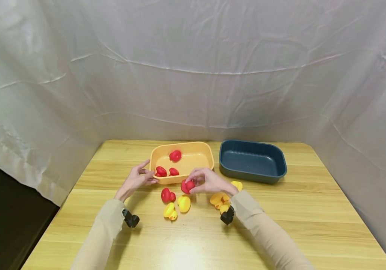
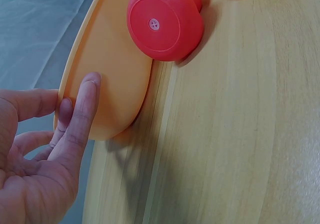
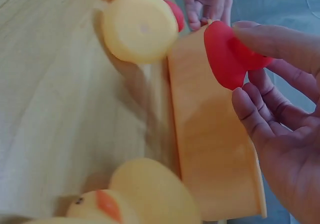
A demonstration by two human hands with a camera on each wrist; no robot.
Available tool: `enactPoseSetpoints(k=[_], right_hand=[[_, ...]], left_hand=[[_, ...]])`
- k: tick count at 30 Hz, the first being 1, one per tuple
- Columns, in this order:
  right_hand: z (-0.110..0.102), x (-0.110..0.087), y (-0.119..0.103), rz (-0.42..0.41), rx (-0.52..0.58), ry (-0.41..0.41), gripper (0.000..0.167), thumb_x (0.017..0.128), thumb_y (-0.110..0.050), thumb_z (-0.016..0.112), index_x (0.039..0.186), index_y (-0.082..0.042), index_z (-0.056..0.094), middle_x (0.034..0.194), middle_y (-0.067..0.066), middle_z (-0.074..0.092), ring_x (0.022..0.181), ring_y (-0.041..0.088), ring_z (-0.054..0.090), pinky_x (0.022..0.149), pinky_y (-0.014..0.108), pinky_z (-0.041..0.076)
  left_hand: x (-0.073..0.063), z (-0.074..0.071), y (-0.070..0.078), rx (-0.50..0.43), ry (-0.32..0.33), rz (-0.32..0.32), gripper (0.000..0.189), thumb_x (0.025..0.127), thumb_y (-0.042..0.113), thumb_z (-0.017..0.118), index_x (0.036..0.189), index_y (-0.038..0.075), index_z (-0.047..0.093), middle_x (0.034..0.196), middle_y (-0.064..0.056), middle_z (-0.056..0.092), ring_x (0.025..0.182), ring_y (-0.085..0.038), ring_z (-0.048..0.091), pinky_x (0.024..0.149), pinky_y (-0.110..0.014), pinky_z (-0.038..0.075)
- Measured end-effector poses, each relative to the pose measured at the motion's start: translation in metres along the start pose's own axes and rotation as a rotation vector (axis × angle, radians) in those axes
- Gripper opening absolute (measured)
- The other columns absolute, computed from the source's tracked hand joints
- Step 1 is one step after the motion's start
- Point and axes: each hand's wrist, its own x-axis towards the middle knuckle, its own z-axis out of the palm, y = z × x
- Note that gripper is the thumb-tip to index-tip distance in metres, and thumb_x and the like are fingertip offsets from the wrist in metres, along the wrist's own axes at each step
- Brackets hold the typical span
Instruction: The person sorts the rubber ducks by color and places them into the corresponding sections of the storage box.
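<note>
In the head view my right hand pinches a red rubber duck between thumb and fingers, at the front wall of the yellow-orange bin. The right wrist view shows this duck tilted in the fingertips, overlapping the bin's side. My left hand touches the bin's left front corner with mostly straight fingers, some lying along the outer wall. Inside the bin lie three red ducks. Another red duck lies on the table in front of it.
Two yellow ducks lie near the red one on the wooden table. Several more yellow ducks sit under and beside my right wrist. A dark blue bin stands at the back right. Grey curtain hangs behind the table.
</note>
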Motion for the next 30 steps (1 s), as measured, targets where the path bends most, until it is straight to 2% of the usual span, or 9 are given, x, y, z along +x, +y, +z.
enactPoseSetpoints(k=[5,10,14,18,25,30], right_hand=[[-0.008,0.005,-0.003,0.006,0.039,0.019,0.026,0.084,-0.003,0.079,0.108,0.004,0.072,0.118,0.019,0.061,0.106,0.016,0.059,0.097,0.028,0.057],[-0.018,0.011,-0.002,-0.009,0.011,0.024,0.028,0.084,-0.002,0.078,0.11,0.004,0.072,0.125,0.021,0.064,0.114,0.018,0.058,0.097,0.026,0.057],[-0.024,0.016,-0.002,0.003,0.024,0.016,0.031,0.086,-0.002,0.077,0.115,0.004,0.069,0.123,0.021,0.067,0.11,0.02,0.063,0.1,0.035,0.057],[-0.028,0.019,-0.003,0.065,0.052,0.022,0.034,0.087,-0.003,0.076,0.12,0.004,0.066,0.119,0.022,0.069,0.107,0.023,0.067,0.103,0.044,0.057],[-0.038,0.027,-0.001,0.132,0.033,0.066,0.035,0.088,-0.004,0.075,0.121,0.002,0.066,0.12,0.021,0.07,0.109,0.028,0.067,0.096,0.035,0.06],[-0.044,0.034,0.003,0.16,-0.002,0.096,0.034,0.089,-0.007,0.075,0.121,0.0,0.067,0.119,0.02,0.07,0.11,0.03,0.068,0.094,0.033,0.061]], left_hand=[[0.0,0.0,0.0,0.005,0.006,-0.004,0.072,0.102,0.001,0.052,0.161,0.0,0.01,0.096,-0.007,0.061,0.082,-0.012,0.075,0.091,-0.037,0.062],[-0.001,0.001,0.001,0.012,0.008,-0.009,0.072,0.102,0.001,0.052,0.161,0.0,0.01,0.097,-0.008,0.061,0.082,-0.013,0.075,0.092,-0.039,0.061],[0.0,0.001,0.001,0.01,0.006,-0.009,0.072,0.102,0.001,0.052,0.161,0.0,0.01,0.097,-0.007,0.061,0.082,-0.013,0.075,0.092,-0.038,0.061],[-0.001,0.001,0.001,0.008,0.003,-0.002,0.072,0.102,0.001,0.052,0.161,0.0,0.01,0.095,-0.006,0.061,0.081,-0.012,0.075,0.091,-0.037,0.062],[0.0,0.001,0.0,0.012,0.003,0.001,0.071,0.103,0.001,0.051,0.161,0.0,0.009,0.096,-0.007,0.061,0.081,-0.012,0.075,0.09,-0.036,0.062],[0.0,0.0,0.0,0.013,0.004,-0.001,0.071,0.102,0.001,0.051,0.161,0.0,0.01,0.096,-0.007,0.062,0.081,-0.012,0.075,0.091,-0.037,0.062]])
